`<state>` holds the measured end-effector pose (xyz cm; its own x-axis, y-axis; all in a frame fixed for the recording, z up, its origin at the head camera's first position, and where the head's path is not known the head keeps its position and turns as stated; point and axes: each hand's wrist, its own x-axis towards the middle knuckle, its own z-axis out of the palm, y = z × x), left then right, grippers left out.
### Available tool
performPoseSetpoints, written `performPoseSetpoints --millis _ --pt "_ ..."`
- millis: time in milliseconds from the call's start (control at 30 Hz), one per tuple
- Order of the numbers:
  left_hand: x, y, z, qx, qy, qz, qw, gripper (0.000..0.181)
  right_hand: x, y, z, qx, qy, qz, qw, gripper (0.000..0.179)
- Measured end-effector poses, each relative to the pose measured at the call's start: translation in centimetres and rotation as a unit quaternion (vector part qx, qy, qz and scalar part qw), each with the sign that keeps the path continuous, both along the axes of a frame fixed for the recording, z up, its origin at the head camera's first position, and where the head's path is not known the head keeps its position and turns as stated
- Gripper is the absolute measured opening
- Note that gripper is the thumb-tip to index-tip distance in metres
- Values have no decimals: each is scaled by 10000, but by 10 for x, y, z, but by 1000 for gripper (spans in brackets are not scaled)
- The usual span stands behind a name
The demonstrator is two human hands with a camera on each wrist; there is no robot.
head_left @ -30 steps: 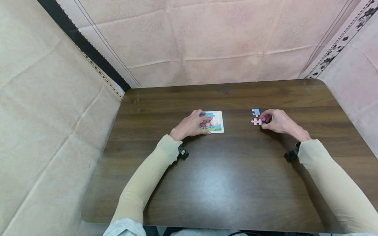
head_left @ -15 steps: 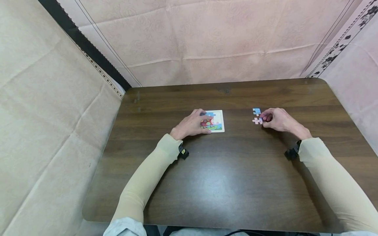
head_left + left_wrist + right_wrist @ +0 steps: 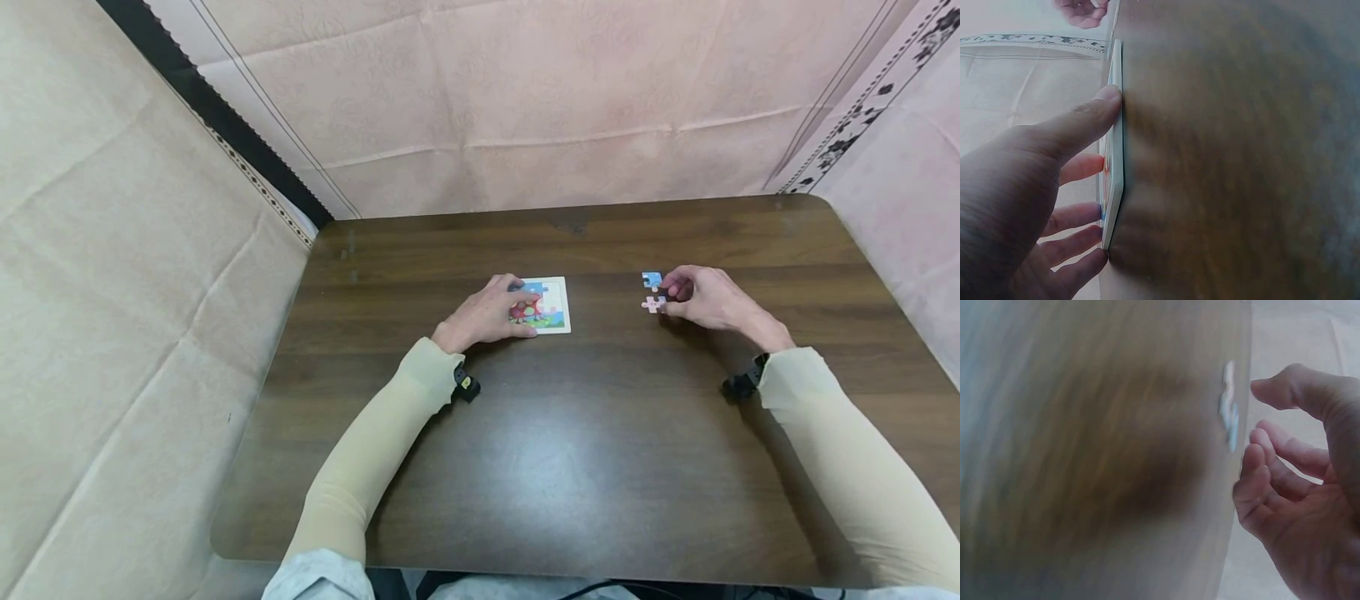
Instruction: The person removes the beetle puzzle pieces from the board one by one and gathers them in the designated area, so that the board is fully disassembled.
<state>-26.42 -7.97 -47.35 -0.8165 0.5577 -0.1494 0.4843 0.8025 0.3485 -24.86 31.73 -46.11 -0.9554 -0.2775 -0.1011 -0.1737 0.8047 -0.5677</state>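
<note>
A small jigsaw puzzle board (image 3: 555, 326) with a white frame and a colourful picture lies on the table, its right part showing a pale gap. My left hand (image 3: 491, 312) holds its left side, thumb along the near edge and fingers spread over the picture and far side. In the left wrist view the thumb (image 3: 1094, 119) meets the board's edge (image 3: 1117, 144). Right of the board lie a blue puzzle piece (image 3: 651, 280) and a pink puzzle piece (image 3: 652, 305). My right hand (image 3: 708, 298) hovers beside them, thumb and fingers apart with nothing between them.
The brown wooden table (image 3: 555, 467) has its far edge close behind the puzzle. Pale patterned cloth (image 3: 540, 100) hangs behind the table and along both sides. A black cable (image 3: 615, 584) lies below the near edge.
My right hand has lifted slightly from beside the pink puzzle piece, its thumb and fingers parting wider. My left hand keeps its place on the board. The head view has shifted a little.
</note>
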Motion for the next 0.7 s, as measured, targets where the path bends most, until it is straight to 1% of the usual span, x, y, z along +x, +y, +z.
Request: performPoseSetpoints --millis 167,367,500,700 --pt "0 0 0 -1 -9 4 10000 71 5 -18 8 -167 228 -89 9996 34" --pt "-1 -1 -1 -25 5 -20 10000 71 9 -46 13 -397 230 34 9989 36" --pt "-1 -1 -2 1 27 -23 10000 69 8 -69 12 -393 258 274 9985 36" --pt "-2 -1 -2 79 15 -34 10000 67 5 -100 4 -394 207 530 9976 38"
